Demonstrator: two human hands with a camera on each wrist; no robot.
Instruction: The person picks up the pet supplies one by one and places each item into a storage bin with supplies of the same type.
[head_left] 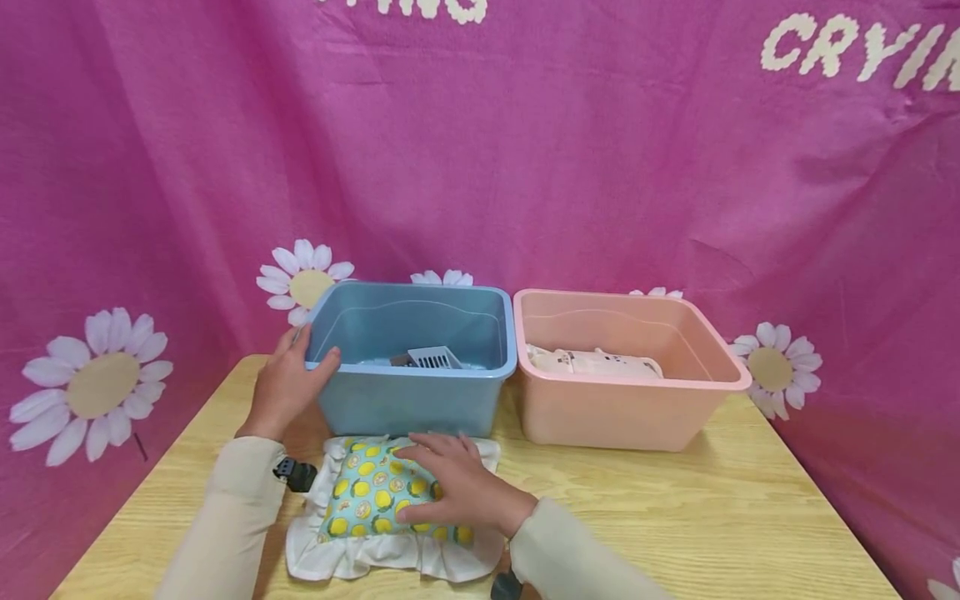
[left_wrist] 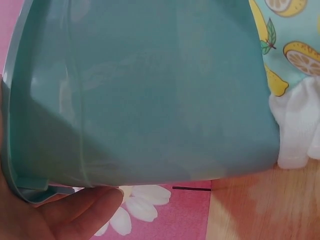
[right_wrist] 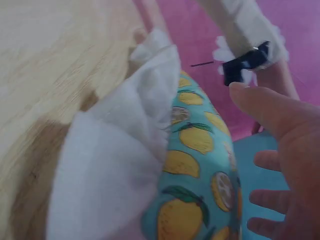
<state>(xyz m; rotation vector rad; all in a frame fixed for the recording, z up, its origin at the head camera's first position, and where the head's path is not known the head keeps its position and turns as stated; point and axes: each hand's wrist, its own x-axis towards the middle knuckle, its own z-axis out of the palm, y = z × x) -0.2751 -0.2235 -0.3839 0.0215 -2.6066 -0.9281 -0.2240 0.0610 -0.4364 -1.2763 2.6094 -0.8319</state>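
At the left front corner of a blue plastic bin (head_left: 412,400), my left hand (head_left: 288,379) grips the rim, its fingers tucked beneath the lip in the left wrist view. My right hand (head_left: 461,487) is spread over a small cushion (head_left: 378,492) with a lemon print and white ruffled edging. In the right wrist view, the thumb and fingers (right_wrist: 270,200) are apart, beside the printed face of the cushion. The cushion lies on the table right in front of the blue bin. A white slotted piece (head_left: 435,357) sits inside that bin.
To the right, a pink bin (head_left: 607,417) stands close beside the blue one. Inside it lies a pale cloth item (head_left: 592,363) with small dark marks. Both bins rest on a wooden table (head_left: 637,517), with a pink flowered curtain (head_left: 525,167) behind.
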